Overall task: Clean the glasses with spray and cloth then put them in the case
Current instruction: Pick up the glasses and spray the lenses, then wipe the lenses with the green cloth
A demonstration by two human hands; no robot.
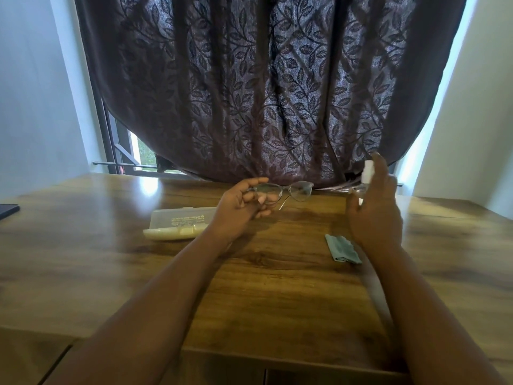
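My left hand (244, 202) grips the thin-framed glasses (301, 191) by their left lens, lifted above the wooden table with the lenses facing right. My right hand (373, 211) holds a small white spray bottle (367, 173) upright beside the glasses, a finger raised over its top. A folded teal cloth (342, 248) lies on the table below my right hand. The translucent glasses case (180, 222) lies open on the table, left of my left hand.
The wooden table (263, 295) runs up to a dark leaf-patterned curtain (263, 93) at the back. A dark flat object (8, 210) sits at the table's far left edge. White walls stand on both sides.
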